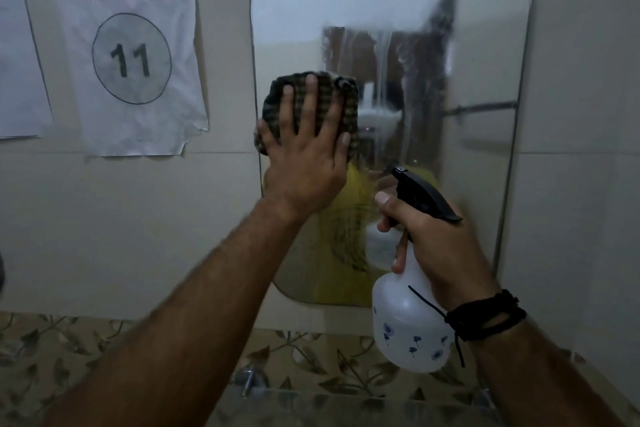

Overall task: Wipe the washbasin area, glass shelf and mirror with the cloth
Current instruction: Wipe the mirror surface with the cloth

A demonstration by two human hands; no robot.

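- At the far left, a paper sign (131, 55) marked WORKSTATION 11 is seen taped to the tiled wall, just beside the mirror's left edge.
- The checked cloth (332, 94) is pressed flat against the left part of the mirror (485, 45) by the left hand (304, 152), whose fingers are spread and straight over the fabric; nothing is gripped.
- Wet streaks and a misted patch are visible on the glass to the right of the cloth, so the mirror step is judged to be under way, with much of the surface not yet dried.
- A white spray bottle (408, 326) with a black trigger head is held by the right hand (446, 243), fingers curled round its neck, in front of the mirror's lower right part.
- A dark cord band (485, 315) is worn at the right wrist.
- Below, the front of the glass shelf (346, 409) and a metal fitting (247, 380) are partly seen; the washbasin itself is not in view.
- Risks from here: the paper sign could be wetted or torn if the cloth overruns the mirror's left edge; smears could be left if runs of liquid are not caught; drips could fall onto the shelf below; the bottle could knock the glass if it is swung in close.
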